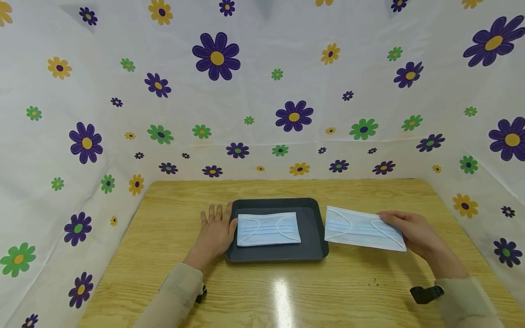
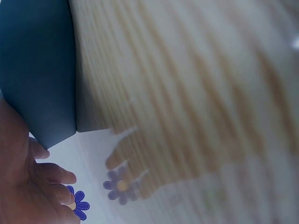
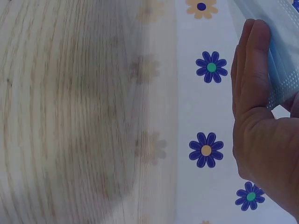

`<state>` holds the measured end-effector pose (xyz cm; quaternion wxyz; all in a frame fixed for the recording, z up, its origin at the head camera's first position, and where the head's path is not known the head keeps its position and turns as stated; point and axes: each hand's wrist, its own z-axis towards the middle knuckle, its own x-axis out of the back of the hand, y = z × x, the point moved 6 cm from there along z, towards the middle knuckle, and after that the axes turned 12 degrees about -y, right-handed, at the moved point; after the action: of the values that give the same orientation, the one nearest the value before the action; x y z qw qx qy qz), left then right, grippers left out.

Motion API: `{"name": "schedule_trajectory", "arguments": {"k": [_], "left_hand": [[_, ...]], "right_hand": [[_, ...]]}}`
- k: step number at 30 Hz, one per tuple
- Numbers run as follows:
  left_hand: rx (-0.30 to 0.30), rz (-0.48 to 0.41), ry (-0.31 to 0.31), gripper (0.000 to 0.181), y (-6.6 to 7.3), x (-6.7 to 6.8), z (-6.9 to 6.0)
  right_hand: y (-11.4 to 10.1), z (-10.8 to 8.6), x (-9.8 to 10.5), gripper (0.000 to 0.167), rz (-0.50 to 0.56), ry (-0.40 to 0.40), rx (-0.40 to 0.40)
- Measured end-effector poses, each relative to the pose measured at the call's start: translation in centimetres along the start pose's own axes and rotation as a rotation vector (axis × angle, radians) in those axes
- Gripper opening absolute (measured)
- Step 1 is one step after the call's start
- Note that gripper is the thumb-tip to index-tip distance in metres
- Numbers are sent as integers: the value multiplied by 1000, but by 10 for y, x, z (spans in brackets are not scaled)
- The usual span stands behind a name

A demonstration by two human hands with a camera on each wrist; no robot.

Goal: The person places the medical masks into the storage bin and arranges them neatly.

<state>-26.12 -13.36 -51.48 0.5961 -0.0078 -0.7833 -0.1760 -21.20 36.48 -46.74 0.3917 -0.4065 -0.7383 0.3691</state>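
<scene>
A dark grey tray [image 1: 313,250] lies on the wooden table, with a light blue face mask [image 1: 268,230] flat in its left and middle part. Against the tray's left edge rests my left hand [image 1: 215,232], its fingers straight and spread, the thumb at the rim. To the right of the tray my right hand [image 1: 416,232] holds a second blue face mask [image 1: 361,230] by its right end, between thumb and fingers. That mask is raised above the table and its left end is near the tray's right rim. In the right wrist view, the fingers [image 3: 254,65] lie along the mask's underside.
The wooden table [image 1: 184,291] extends around the tray. White cloth [image 1: 254,91] printed with flowers stands behind the table and on both sides. Each wrist wears a dark strap-mounted device, such as the right one [image 1: 426,294].
</scene>
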Motion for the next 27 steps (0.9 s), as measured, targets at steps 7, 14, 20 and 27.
{"name": "schedule_trajectory", "arguments": {"k": [7,14,20,27], "left_hand": [[3,8,0,66,-1,0,1],[-2,5,9,66,0,1,0],[-4,7,7,66,1,1,0],[8,18,-1,66,0,0,0]], "right_hand": [[-12,10,-11,70,27,-35,29],[-23,22,-25,70,4,-49,45],[-34,32,-38,67,20,-69,59],[-47,41,-53,62,41,-74,64]]}}
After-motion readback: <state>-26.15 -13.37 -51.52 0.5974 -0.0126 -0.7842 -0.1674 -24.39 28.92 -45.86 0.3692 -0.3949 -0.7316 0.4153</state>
